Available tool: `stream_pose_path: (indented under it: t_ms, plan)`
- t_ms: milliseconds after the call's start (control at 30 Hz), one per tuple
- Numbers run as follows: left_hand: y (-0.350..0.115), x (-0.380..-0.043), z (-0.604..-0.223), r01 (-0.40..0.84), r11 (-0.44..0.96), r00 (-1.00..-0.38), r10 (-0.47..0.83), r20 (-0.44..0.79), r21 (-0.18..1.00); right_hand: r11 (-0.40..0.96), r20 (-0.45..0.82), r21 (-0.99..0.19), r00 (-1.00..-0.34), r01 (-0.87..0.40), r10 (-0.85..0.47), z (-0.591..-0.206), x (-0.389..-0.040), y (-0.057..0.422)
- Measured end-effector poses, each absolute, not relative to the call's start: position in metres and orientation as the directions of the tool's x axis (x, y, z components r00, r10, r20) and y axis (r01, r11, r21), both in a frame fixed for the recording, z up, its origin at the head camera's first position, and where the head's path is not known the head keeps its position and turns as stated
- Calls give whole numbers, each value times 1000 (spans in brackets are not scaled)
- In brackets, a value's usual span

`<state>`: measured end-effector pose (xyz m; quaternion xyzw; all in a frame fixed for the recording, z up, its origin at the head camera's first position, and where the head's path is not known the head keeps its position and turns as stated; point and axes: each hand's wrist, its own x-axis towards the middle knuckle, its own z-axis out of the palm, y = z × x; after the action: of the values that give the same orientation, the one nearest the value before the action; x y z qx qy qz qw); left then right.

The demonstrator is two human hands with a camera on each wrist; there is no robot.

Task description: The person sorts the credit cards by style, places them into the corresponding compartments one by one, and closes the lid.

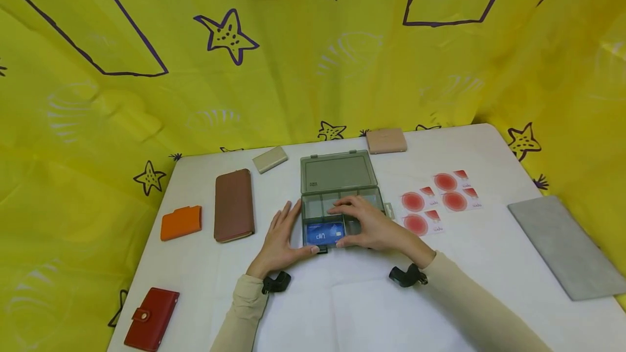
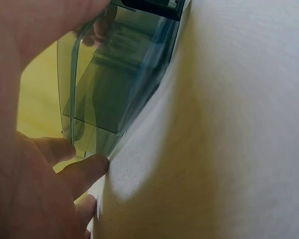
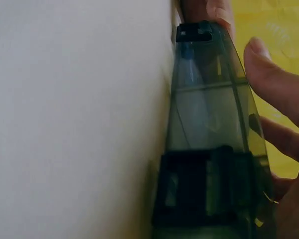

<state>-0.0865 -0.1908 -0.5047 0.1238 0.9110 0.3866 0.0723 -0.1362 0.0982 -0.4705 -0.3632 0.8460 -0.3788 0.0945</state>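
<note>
A translucent grey-green compartment box [image 1: 339,173] lies on the table, its lid folded back. Inside the front left compartment is a blue card [image 1: 325,233] with upside-down "VIP" lettering and a gold chip. My left hand [image 1: 280,243] rests along the box's left side, fingers fairly straight and spread, thumb at the front edge by a dark latch [image 1: 323,250]. In the left wrist view its fingertips meet the box wall [image 2: 94,114]. Over the compartments hovers my right hand [image 1: 369,225], thumb and fingers apart around the card's right end. The right wrist view has that thumb [image 3: 269,69] above the rim.
Right of the box lie several white cards with red circles [image 1: 455,201], then a grey flat panel [image 1: 562,246]. A pink wallet [image 1: 386,140] and a beige case [image 1: 270,159] are behind. Leftward are a brown wallet [image 1: 233,205], an orange holder [image 1: 181,223] and a red wallet [image 1: 151,318].
</note>
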Motion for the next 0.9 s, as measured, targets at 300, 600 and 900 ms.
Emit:
stream_pose_path:
  t_ms: [300, 600, 900]
  plan:
    - [-190, -85, -505, 174, 664, -958, 284, -30, 727, 539, 143, -701, -832, -467, -536, -448, -168, 176]
    - [-191, -85, -506, 164, 663, -960, 277, -36, 730, 740, -45, -564, -881, -366, -470, -456, -202, 259]
    - [-192, -84, -505, 161, 663, -958, 283, -45, 731, 752, -52, -528, -869, -394, -492, -468, -209, 269]
